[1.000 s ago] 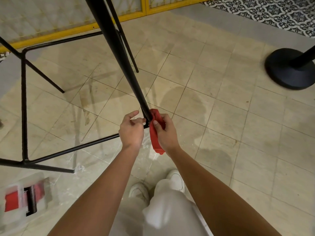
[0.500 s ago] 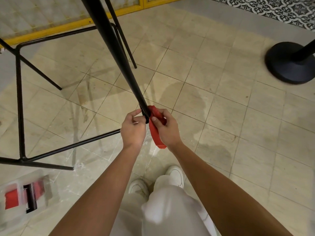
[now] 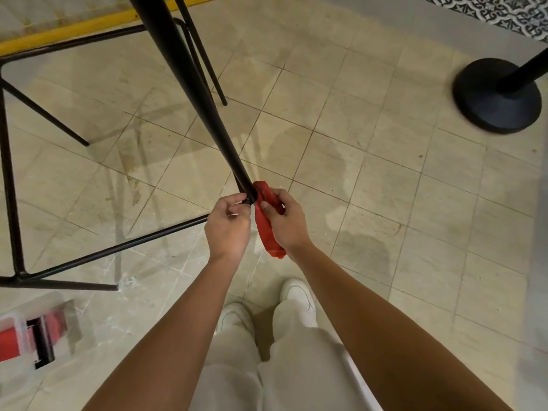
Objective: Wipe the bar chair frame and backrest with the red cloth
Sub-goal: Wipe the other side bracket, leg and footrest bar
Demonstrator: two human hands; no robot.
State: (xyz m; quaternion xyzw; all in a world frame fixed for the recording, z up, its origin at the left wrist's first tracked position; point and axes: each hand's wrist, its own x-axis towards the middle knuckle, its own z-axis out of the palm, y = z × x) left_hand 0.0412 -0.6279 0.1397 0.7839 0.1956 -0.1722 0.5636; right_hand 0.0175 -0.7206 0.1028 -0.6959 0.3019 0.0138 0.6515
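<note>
The black metal bar chair frame (image 3: pixel 189 81) fills the upper left, with one thick leg slanting down to the centre and a footrest rail (image 3: pixel 118 247) running left from it. My right hand (image 3: pixel 284 223) grips the red cloth (image 3: pixel 267 229), pressed against the lower end of that leg. The cloth's free end hangs down below my wrist. My left hand (image 3: pixel 228 226) is closed on the joint where the leg meets the footrest rail. The seat and backrest are out of view.
Beige floor tiles show wet patches. A round black stanchion base (image 3: pixel 498 96) stands at the upper right. A clear plastic box with red contents (image 3: pixel 32 333) lies at the lower left. My white shoes (image 3: pixel 296 295) are just below my hands. A yellow rail (image 3: pixel 74 31) runs along the top left.
Both hands stay at the leg joint. The right hand has shifted the cloth slightly up along the leg. The view has tilted a little lower.
</note>
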